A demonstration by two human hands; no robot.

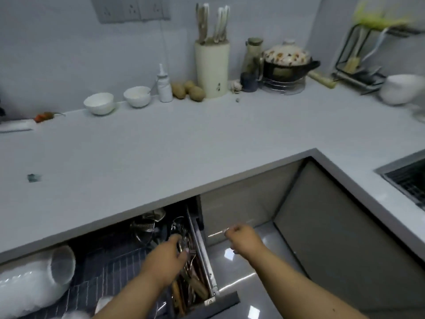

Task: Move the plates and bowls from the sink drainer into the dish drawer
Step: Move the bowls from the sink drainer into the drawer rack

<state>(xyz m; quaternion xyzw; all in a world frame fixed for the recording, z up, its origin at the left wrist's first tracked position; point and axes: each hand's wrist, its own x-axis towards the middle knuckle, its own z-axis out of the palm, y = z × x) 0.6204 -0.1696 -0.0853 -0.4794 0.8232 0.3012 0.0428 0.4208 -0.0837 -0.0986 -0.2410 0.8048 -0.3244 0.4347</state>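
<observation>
The dish drawer [208, 263] stands pulled out under the counter. White bowls [34, 284] lie stacked on their sides in its left part, on a dark grid liner. Cutlery [193, 282] fills the narrow right compartment. My left hand [165, 259] reaches down into that compartment with its fingertips among the cutlery; the blur hides whether it grips anything. My right hand [243, 238] hovers to the right of the drawer, above the floor, fingers curled in with nothing visible in them. A corner of the sink [407, 180] shows at the right edge.
On the white counter [161, 153] by the wall stand two white bowls [99, 103], a squeeze bottle, potatoes [188, 90], a knife block [212, 67] and a flowered pot [286, 63]. Another white bowl [401, 88] sits far right. Closed cabinet doors [345, 226] fill the corner.
</observation>
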